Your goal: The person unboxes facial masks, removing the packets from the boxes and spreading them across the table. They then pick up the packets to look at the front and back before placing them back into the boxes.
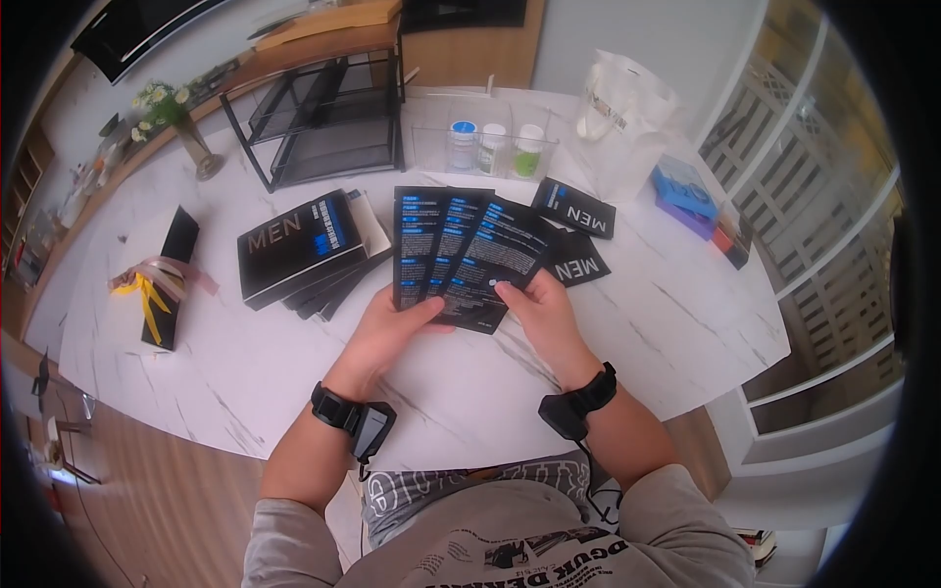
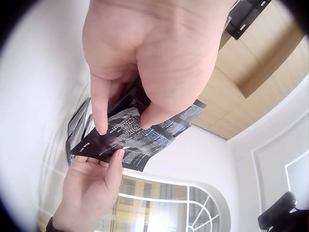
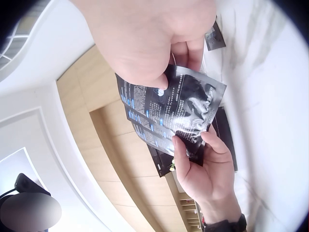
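Observation:
Three black sachets [image 1: 495,250] with white print and blue headings are held fanned out above the table in the head view. My left hand [image 1: 377,333] grips their lower left, thumb over the front and fingers behind. My right hand [image 1: 554,323] pinches the right-hand sachet at its lower right edge, thumb on the printed face. Both wrist views show the thumbs on the sachets, and the foil surface [image 3: 195,101] looks creased and shiny. Just beyond my right hand lie more black packets marked MEN [image 1: 578,208]. Left of the fan, a black MEN box [image 1: 304,245] tops a stack.
A black box with a ribbon [image 1: 157,284] is on the left. Behind stand a black mesh rack [image 1: 333,147], a clear organizer [image 1: 426,152] with bottles, and a white bag [image 1: 622,127]. Blue and purple boxes [image 1: 686,191] sit at the right edge.

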A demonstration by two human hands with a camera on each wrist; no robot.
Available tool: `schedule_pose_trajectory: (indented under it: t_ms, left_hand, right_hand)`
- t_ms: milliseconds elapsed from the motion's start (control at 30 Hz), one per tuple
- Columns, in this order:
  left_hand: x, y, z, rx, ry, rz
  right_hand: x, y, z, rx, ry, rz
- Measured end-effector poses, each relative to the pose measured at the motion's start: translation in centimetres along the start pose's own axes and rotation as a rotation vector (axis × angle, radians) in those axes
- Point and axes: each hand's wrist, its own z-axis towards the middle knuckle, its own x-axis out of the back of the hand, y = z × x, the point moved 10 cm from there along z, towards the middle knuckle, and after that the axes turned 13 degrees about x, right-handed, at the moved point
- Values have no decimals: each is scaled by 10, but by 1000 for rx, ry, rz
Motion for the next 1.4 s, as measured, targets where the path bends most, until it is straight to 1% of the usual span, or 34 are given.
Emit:
schedule_pose_trajectory:
  t_ms: [233, 367, 567, 767, 1033, 1267, 1400]
  left_hand:
    - [-4, -5, 1, 42, -46, -27]
    - [-4, -7, 2, 46, -41, -5]
    - [-4, -8, 3, 41, -39, 0]
    - [-3, -7, 2, 27, -21, -5]
    - [-5, -6, -1, 24, -42, -14]
    - [-6, -7, -2, 49, -39, 13]
    - [-4, -11, -3, 63, -46, 55]
  right_hand:
    - [0, 4, 0, -3, -22, -7]
    - [-1, 3, 0, 23, -34, -5]
    - [0, 8, 0, -12, -28, 36]
    - [-2, 4, 0, -24, -25, 93]
    - [0, 4, 0, -6, -23, 58]
    - [-2, 1, 0, -15, -26, 74]
    - [-1, 4, -2, -3, -29, 142]
